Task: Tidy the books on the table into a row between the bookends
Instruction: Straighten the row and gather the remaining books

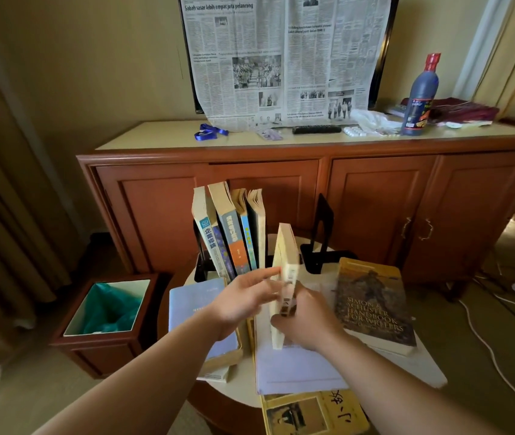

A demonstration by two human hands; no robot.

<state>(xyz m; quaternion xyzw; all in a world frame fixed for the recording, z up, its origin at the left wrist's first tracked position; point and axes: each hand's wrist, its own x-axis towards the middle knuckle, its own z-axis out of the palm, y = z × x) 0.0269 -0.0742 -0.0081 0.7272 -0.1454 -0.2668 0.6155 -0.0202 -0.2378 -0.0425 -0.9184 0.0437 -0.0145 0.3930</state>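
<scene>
Books: four already stand (231, 233) beyond my hands, against the far-left bookend (200, 262). My right hand (308, 318) grips a cream paperback (284, 277) upright; left hand (243, 296), fingers straight, steadies it. Right bookend (323, 227) waits. Several flat books (372, 302) remain; I judge it roughly half done.
</scene>
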